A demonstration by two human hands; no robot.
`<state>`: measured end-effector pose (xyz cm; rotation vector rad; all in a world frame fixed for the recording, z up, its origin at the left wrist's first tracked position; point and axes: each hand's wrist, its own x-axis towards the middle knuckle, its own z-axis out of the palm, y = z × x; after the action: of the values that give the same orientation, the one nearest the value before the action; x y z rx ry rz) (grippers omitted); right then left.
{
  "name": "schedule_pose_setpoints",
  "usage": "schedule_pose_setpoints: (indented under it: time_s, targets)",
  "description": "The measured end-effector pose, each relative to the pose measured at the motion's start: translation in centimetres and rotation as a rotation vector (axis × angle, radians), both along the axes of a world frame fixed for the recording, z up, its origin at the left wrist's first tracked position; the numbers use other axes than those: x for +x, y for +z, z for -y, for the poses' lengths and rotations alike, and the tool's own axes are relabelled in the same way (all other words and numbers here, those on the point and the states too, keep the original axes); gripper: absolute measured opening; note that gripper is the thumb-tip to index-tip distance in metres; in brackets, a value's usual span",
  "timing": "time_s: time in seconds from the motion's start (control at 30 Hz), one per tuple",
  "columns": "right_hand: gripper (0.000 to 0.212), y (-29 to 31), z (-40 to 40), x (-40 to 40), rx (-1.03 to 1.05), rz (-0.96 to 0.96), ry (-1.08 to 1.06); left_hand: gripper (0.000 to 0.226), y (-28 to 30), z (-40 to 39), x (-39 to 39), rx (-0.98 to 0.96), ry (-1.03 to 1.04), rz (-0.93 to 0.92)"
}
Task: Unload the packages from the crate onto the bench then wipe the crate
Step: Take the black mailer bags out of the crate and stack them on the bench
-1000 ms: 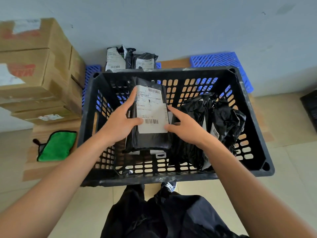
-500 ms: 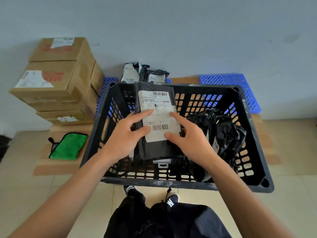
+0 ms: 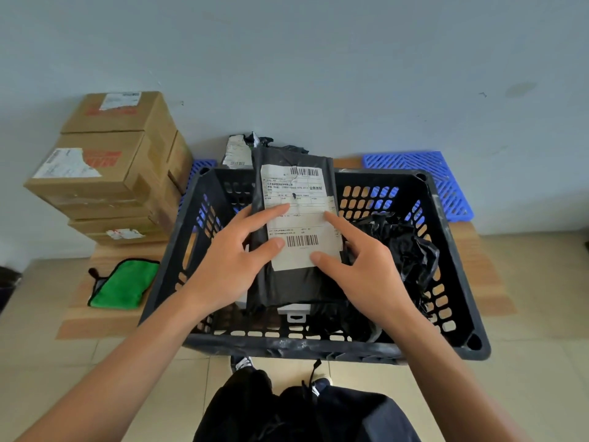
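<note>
Stack of cardboard boxes (image 3: 105,169) far left against the pale wall (image 3: 318,65) — white labels on top. Blue plastic grid mats (image 3: 424,183) at the wall, beige tiled floor (image 3: 526,330), dark trousers (image 3: 306,413) and shoes at the bottom.

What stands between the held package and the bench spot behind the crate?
Only the crate's far wall. The labelled package, held in the left hand and right hand, already tops it; beyond lie earlier packages.

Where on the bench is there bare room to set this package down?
Bare wood shows between the green cloth and the cardboard boxes, and right of the crate below the blue mat. Behind the crate it is crowded: packages already lie there.
</note>
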<state>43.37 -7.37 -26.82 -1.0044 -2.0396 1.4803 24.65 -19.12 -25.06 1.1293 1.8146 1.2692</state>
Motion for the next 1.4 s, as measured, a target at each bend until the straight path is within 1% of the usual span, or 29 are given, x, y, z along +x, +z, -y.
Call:
schedule_pose_setpoints:
  time_s: [0.23, 0.37, 0.6, 0.93, 1.1, 1.2, 1.3, 1.4]
  targets:
    - [0.065, 2.3, -0.8, -0.8, 0.107, -0.047, -0.035, 0.051, 2.3, -0.8, -1.0, 0.068, -0.058, -0.042]
    - [0.063, 3.1, -1.7, -2.5, 0.156, -0.084, -0.04, 0.052, 3.3, -1.7, -2.3, 0.09, -0.061, 0.005]
    - [0.068, 4.8, -5.7, -6.3, 0.198, -0.054, 0.018, 0.05, 4.3, -5.0, -6.3, 0.115, -0.071, 0.017]
    - [0.065, 6.5, -12.3, -14.9, 0.285, -0.028, -0.003, 0.055, 4.6, -12.8, -15.1, 0.103, -0.105, -0.203]
    - [0.064, 5.8, -16.1, -19.1, 0.372, 0.052, -0.027, 0.067, 3.7, -17.2, -20.0, 0.028, -0.103, -0.338]
    - [0.064, 5.1, -18.9, -21.7, 0.403, 0.118, -0.028, 0.07, 2.9, -20.0, -22.8, -0.013, -0.095, -0.377]
    - [0.064, 3.9, -21.8, -24.4, 0.431, 0.164, -0.012, 0.071, 1.6, -22.9, -25.1, -0.04, -0.096, -0.344]
    - [0.065, 2.2, -24.1, -26.5, 0.429, 0.231, 0.017, 0.073, -0.6, -25.4, -26.9, -0.082, -0.138, -0.261]
